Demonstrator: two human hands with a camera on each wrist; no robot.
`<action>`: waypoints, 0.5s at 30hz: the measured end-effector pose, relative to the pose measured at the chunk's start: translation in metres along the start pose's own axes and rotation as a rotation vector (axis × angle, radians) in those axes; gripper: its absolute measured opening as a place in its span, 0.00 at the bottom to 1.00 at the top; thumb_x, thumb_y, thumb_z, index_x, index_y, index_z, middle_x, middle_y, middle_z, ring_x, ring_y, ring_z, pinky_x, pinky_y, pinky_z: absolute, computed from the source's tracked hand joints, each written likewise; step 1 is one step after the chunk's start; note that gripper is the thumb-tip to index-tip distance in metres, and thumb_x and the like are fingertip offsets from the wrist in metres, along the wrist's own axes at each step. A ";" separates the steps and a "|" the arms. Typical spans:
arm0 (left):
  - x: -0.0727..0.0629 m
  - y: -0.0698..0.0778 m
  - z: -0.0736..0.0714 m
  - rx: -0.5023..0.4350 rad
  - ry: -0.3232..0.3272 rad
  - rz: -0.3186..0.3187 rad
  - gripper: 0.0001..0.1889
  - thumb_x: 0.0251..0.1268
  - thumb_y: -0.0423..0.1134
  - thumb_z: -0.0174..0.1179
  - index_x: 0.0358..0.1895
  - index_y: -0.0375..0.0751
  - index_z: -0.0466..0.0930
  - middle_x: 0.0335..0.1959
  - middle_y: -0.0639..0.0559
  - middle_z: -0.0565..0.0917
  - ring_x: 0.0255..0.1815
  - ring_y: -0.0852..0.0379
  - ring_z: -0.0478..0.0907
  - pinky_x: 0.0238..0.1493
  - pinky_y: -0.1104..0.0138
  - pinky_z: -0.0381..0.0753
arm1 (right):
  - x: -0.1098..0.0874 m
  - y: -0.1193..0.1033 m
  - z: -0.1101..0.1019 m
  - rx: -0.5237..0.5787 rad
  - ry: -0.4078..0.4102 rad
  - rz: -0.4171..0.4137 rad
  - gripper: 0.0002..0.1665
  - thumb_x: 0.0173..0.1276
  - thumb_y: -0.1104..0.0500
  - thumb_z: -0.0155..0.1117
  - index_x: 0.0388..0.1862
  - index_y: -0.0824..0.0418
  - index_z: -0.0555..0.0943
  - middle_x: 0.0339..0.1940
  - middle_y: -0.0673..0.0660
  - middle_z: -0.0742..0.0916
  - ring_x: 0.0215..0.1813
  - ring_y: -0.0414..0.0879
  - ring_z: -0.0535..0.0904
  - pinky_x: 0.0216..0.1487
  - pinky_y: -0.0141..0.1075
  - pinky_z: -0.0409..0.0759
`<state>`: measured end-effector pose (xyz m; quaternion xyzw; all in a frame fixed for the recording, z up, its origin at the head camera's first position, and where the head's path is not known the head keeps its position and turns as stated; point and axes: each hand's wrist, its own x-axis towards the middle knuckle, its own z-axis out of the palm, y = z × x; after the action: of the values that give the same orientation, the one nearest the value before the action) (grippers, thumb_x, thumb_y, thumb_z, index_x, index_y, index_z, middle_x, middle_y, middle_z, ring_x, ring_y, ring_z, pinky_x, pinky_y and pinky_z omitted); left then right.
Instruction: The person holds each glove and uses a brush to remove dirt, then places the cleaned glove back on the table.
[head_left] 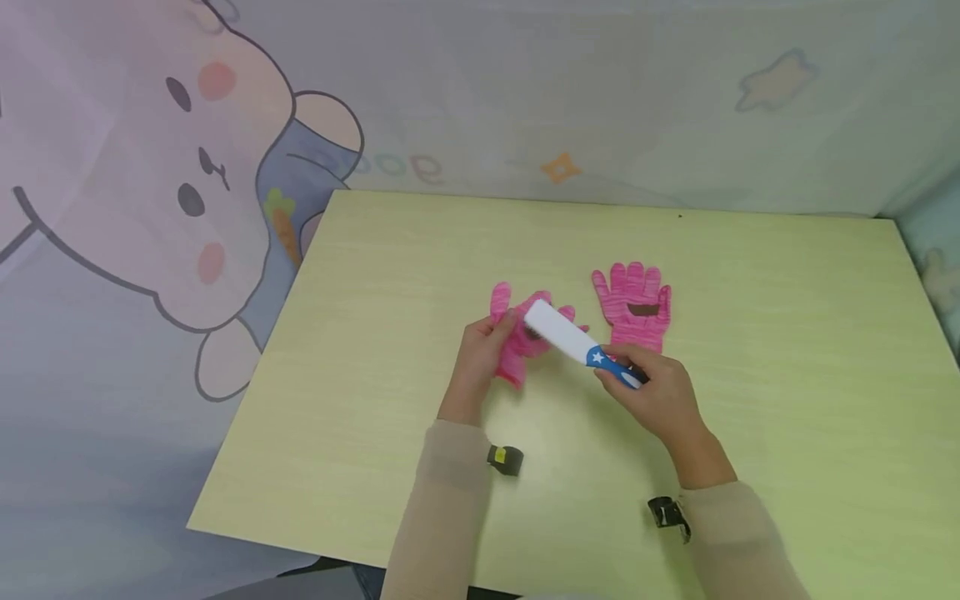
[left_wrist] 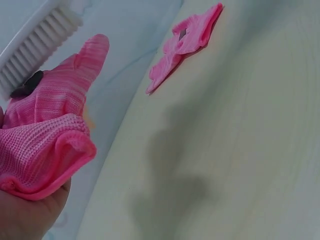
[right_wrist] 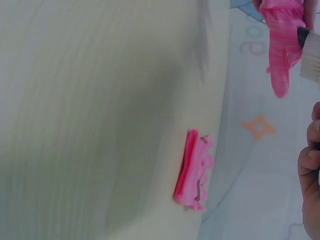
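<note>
My left hand [head_left: 477, 357] grips a pink knit glove [head_left: 514, 348] and holds it up above the table, its cuff toward me. A dark patch [left_wrist: 28, 85] shows on this glove. In my right hand [head_left: 660, 392] is a brush [head_left: 558, 330] with white bristles and a blue handle marked by a white star. In the left wrist view the bristles [left_wrist: 42, 42] are against or very close to the glove by the dark patch. A second pink glove [head_left: 633, 304] lies flat on the table, fingers pointing away, with a dark brown strip across it.
The pale yellow table [head_left: 360, 350] reaches to a hanging cloth [head_left: 480, 100] printed with a cartoon animal. Black straps or mounts [head_left: 506, 460] are at both wrists; the left one bears a yellow mark. Shadows of the arms fall on the tabletop.
</note>
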<state>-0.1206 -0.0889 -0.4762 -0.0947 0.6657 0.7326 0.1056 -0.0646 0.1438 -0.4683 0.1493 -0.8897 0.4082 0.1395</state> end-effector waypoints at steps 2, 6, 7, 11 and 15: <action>0.000 0.001 -0.001 -0.011 0.034 0.004 0.17 0.65 0.49 0.56 0.26 0.39 0.77 0.18 0.54 0.76 0.12 0.62 0.69 0.14 0.72 0.68 | -0.002 0.002 -0.001 -0.020 -0.006 0.016 0.17 0.50 0.63 0.73 0.41 0.64 0.83 0.26 0.54 0.84 0.24 0.42 0.73 0.23 0.31 0.74; 0.001 0.000 -0.005 -0.046 0.087 0.027 0.17 0.65 0.47 0.56 0.21 0.42 0.74 0.17 0.54 0.74 0.14 0.63 0.66 0.14 0.73 0.65 | -0.006 0.009 -0.005 -0.036 0.010 0.012 0.17 0.48 0.65 0.74 0.40 0.64 0.83 0.23 0.53 0.83 0.23 0.40 0.71 0.22 0.28 0.71; 0.002 -0.001 -0.006 -0.048 0.090 0.038 0.17 0.65 0.46 0.57 0.20 0.42 0.74 0.17 0.55 0.74 0.14 0.63 0.66 0.14 0.74 0.64 | -0.006 0.010 -0.006 -0.027 0.020 0.009 0.17 0.48 0.66 0.74 0.40 0.64 0.83 0.23 0.53 0.82 0.23 0.39 0.70 0.22 0.27 0.71; 0.005 -0.006 -0.005 -0.007 0.042 0.042 0.17 0.64 0.46 0.58 0.20 0.42 0.75 0.16 0.55 0.75 0.12 0.63 0.66 0.13 0.73 0.65 | -0.004 0.009 -0.006 0.038 0.034 0.029 0.17 0.48 0.68 0.73 0.40 0.65 0.83 0.24 0.55 0.83 0.23 0.40 0.71 0.24 0.23 0.71; 0.004 -0.006 0.001 0.004 0.009 0.014 0.16 0.65 0.47 0.56 0.25 0.39 0.78 0.17 0.54 0.78 0.12 0.62 0.70 0.14 0.72 0.69 | -0.001 0.003 -0.002 0.052 -0.020 0.071 0.16 0.52 0.65 0.72 0.42 0.64 0.82 0.27 0.55 0.84 0.26 0.42 0.73 0.25 0.25 0.73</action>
<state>-0.1223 -0.0868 -0.4833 -0.0930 0.6683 0.7315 0.0977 -0.0648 0.1476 -0.4693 0.1252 -0.8850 0.4342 0.1122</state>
